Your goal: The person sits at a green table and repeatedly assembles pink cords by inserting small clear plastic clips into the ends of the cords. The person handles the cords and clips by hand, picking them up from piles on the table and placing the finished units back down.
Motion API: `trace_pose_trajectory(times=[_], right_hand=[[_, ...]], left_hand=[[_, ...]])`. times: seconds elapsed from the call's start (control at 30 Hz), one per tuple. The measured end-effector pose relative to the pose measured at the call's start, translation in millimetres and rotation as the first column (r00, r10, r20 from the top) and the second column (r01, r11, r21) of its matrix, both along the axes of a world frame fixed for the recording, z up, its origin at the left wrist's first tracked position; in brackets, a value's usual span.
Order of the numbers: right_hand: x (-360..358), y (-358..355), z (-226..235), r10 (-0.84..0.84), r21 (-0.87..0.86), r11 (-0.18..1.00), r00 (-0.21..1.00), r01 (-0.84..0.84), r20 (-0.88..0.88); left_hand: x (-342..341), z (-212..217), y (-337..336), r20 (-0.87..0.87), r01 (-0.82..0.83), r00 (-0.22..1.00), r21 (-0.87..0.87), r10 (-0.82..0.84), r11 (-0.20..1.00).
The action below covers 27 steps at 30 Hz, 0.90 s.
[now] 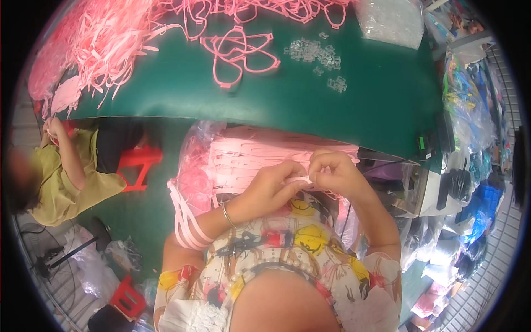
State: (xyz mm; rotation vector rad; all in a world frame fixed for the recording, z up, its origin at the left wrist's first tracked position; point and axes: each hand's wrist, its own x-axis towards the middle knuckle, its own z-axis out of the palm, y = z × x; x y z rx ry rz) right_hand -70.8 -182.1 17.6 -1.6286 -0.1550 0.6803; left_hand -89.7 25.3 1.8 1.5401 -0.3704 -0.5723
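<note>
My left hand and my right hand meet in front of my chest, fingers closed. Between them they pinch a thin pink strap; the fingertips hide most of it. Several pink strap loops hang over my left forearm, beside a bracelet at the wrist. Just beyond my hands lies a thick bundle of pink straps, below the table's edge. On the green table are pink strap loops with small buckles and a scatter of small clear plastic clips.
A large heap of pink straps covers the table's far left. At the back right sits a clear plastic bag. A person in a yellow-green top is at left, near a red stool. Bagged goods line the right side.
</note>
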Motion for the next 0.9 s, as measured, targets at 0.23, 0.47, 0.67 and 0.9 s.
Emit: trace_pose_trajectory(times=[0.23, 0.47, 0.67, 0.9], right_hand=[[-2.1, 2.0, -5.6, 0.155, 0.074, 0.984, 0.981, -0.164, 0.116], [-0.9, 4.5, -13.8, 0.157, 0.014, 0.986, 0.959, -0.165, 0.236], [-4.7, 10.8, -16.4, 0.141, 0.014, 0.985, 0.853, -0.171, 0.503], [-11.1, 13.9, -10.2, 0.102, -0.111, 0.993, 0.692, -0.032, 0.715]], left_hand=[[-2.5, -1.7, 14.9, -0.511, 0.047, 0.844, -0.237, -0.165, 0.970], [-6.3, -8.5, 10.8, -0.385, 0.041, 0.914, -0.231, -0.131, 0.972], [-10.2, -8.0, 20.2, -0.589, 0.048, 0.752, -0.397, -0.295, 0.916], [-12.8, -15.0, 14.8, -0.647, -0.078, 0.657, -0.569, -0.387, 0.819]])
